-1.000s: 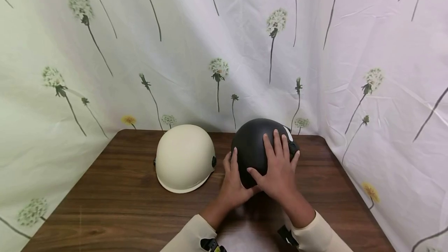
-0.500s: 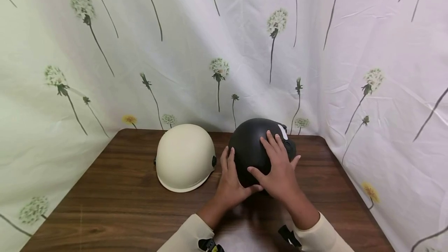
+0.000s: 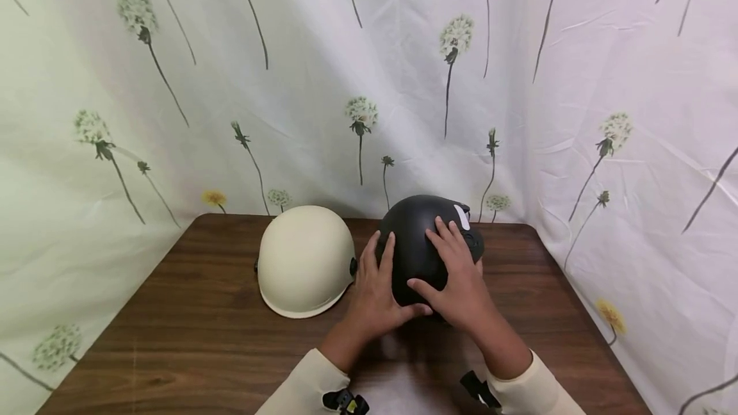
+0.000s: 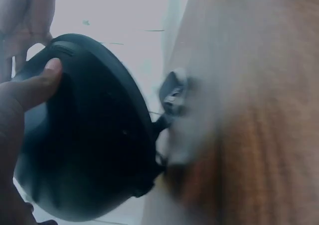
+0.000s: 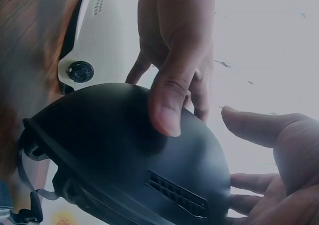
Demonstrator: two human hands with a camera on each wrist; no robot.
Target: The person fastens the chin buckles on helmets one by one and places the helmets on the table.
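A matte black helmet (image 3: 412,226) is held between both hands at the back right of the table. My left hand (image 3: 373,300) grips its near left side, thumb low and fingers spread upward. Across its right side lies my right hand (image 3: 461,287), fingers spread over the dome. In the left wrist view, a strap with a buckle (image 4: 172,93) hangs from the rim close to the tabletop. A slotted vent (image 5: 177,194) shows in the right wrist view. To the left, a cream helmet (image 3: 305,258) rests dome up, beside my left hand.
The brown wooden table (image 3: 190,325) carries both helmets. Behind and along the sides hangs a white cloth (image 3: 403,82) printed with dandelions. Black straps (image 3: 346,401) sit on my cream sleeves (image 3: 305,383).
The black helmet has turned and shifted slightly left, its white stripe moving left too. My left fingers have moved up its side. My right hand has moved slightly left. The cream helmet stays put.
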